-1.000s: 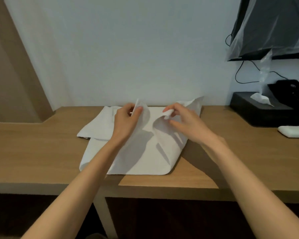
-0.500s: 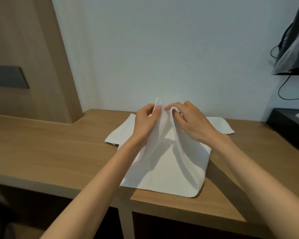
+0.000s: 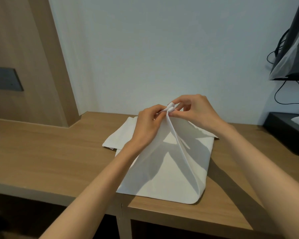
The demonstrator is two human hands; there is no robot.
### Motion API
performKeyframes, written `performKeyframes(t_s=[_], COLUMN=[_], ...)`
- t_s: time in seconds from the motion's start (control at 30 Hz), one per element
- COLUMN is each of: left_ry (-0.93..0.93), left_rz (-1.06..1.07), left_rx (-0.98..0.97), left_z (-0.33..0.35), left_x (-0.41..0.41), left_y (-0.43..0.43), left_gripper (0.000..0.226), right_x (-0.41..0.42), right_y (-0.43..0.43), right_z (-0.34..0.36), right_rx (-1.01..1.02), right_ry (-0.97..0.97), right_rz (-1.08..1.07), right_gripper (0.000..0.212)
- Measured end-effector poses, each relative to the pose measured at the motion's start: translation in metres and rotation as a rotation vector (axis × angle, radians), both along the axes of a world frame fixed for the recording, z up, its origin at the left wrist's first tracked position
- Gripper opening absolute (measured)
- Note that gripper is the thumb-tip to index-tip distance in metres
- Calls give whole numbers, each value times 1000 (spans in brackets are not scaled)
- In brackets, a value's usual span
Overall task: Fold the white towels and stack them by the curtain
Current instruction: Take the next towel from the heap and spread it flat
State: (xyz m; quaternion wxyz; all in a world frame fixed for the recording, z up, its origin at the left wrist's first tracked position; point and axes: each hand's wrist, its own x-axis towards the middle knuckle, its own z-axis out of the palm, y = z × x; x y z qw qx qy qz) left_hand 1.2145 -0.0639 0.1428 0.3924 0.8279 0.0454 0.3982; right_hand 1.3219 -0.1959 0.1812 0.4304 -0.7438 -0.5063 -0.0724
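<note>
White terry-like cloth fills the middle of what we see: a soft white towel (image 3: 164, 169) lies on the pale wooden desk top (image 3: 50, 152), its near edge close to the front lip of the desk, its far part drawn up into a tent. We hold it at the peak with both hands. Our left hand (image 3: 148, 125) pinches the gathered cloth between thumb and fingers, and our right hand (image 3: 195, 112) pinches the same bunched corners from the other side, so the two hands meet and touch at the top. A second flat white towel (image 3: 117, 137) lies beneath and behind, poking out to the left. We judge that we are bringing corners together for a fold, with no stack begun; no curtain shows from here. The risk from here is in the pinch: the corners are rolled into a small wad, and if one layer slips out as we lay them over, the edges will land askew and the fold will come out crooked. Dragging the lifted towel could also pull the one underneath out of square, or nudge the near edge off the desk.
</note>
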Motion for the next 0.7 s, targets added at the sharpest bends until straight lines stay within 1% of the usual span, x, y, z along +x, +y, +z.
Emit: performKeyframes(t_s=[0.07, 0.2, 0.3, 0.37, 0.47, 0.53, 0.6, 0.7], left_ry=[27, 96, 170, 225, 317, 372, 403, 399], left_rz=[41, 107, 118, 148, 189, 211, 270, 371], left_rx=[70, 195, 211, 189, 166, 154, 143, 126], left_z=[-2, -1, -2, -7, -17, -21, -20, -9], left_x=[-3, -6, -8, -9, -20, -31, -40, -59], left_y=[3, 5, 5, 5, 8, 15, 26, 42], left_gripper=[18, 19, 23, 22, 23, 17, 15, 18], right_x=[-1, -5, -10, -12, -13, -14, -14, -22], right_y=[0, -2, -2, -2, -5, -6, -5, -4], right_z=[-2, -4, -4, -4, 4, 12, 22, 40], right_rx=[-17, -59, -162, -175, -128, -104, -49, 80], right_ry=[-56, -185, -368, -448, -518, -576, -581, -551], right_rz=[-36, -99, -143, -207, -338, -454, -561, -633], right_gripper=[17, 19, 25, 27, 24, 24, 26, 28])
